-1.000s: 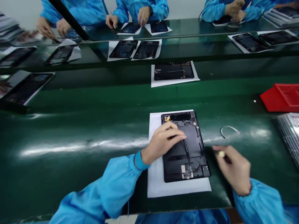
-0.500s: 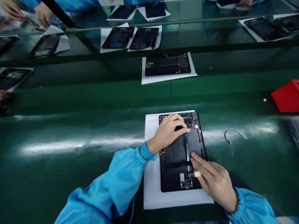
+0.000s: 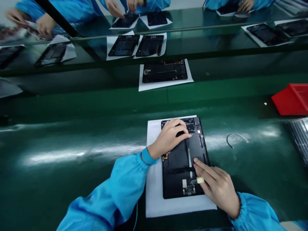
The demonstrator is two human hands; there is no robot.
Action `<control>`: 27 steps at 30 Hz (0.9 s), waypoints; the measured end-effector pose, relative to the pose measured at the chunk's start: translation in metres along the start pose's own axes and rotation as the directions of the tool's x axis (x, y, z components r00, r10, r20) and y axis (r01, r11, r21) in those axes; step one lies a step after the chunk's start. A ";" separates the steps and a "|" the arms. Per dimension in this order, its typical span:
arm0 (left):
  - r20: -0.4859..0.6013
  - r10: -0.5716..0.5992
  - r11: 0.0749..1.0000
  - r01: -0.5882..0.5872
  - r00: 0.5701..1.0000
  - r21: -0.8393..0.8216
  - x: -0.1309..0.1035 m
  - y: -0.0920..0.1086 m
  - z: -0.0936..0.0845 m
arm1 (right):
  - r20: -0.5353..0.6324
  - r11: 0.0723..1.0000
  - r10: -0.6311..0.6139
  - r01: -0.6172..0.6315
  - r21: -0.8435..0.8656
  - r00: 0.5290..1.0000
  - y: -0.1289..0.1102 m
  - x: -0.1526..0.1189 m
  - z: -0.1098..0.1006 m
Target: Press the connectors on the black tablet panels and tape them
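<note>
A black tablet housing (image 3: 176,176) lies on a white sheet (image 3: 154,205) in front of me. Over its upper part is my left hand (image 3: 169,136), with thumb and fingertips closed near a dark strip; whatever they may hold is too small to make out. My right hand (image 3: 216,184) rests at the housing's right side, its fingers extended together and the fingertips on the surface beside a thin pale strip (image 3: 189,158). A small dark piece with a cream end (image 3: 200,180) sticks out by the right fingers. A circuit board (image 3: 189,190) shows at the lower edge.
Another open housing (image 3: 166,72) lies on white paper further back, below a glass shelf holding more housings (image 3: 124,45). To the right are a curved thin cable (image 3: 232,135), a red bin (image 3: 288,99) and clear trays (image 3: 300,138). Co-workers' hands (image 3: 115,8) show at the top.
The view has shifted slightly, so more of the co-workers' hands shows at the top. My two hands keep nearly the same places on the housing.
</note>
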State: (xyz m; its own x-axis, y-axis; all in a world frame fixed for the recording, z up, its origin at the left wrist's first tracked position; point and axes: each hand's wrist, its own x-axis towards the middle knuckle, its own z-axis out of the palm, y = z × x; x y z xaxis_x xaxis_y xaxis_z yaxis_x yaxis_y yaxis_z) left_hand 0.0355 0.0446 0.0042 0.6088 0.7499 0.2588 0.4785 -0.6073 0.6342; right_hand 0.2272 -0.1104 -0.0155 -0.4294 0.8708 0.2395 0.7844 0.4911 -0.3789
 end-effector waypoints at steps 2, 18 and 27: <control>0.027 -0.046 0.999 0.047 0.999 -0.010 0.002 -0.012 0.011 | -0.004 1.000 0.000 0.000 0.002 1.000 0.000 0.000 0.000; 0.030 -0.097 0.995 0.096 0.995 0.012 -0.001 -0.012 0.015 | -0.003 1.000 0.009 -0.009 -0.007 1.000 -0.001 0.001 0.000; 0.052 -0.094 0.996 0.094 0.994 0.010 0.000 -0.012 0.014 | 0.123 0.981 -0.168 0.179 -0.080 0.978 -0.006 -0.001 -0.015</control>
State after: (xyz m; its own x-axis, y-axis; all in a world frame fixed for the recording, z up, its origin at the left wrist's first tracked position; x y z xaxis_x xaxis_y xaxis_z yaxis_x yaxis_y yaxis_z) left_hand 0.0387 0.0484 -0.0129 0.5928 0.7894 0.1598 0.5401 -0.5368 0.6482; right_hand 0.2300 -0.1148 -0.0006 -0.6071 0.7721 0.1877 0.7283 0.6352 -0.2572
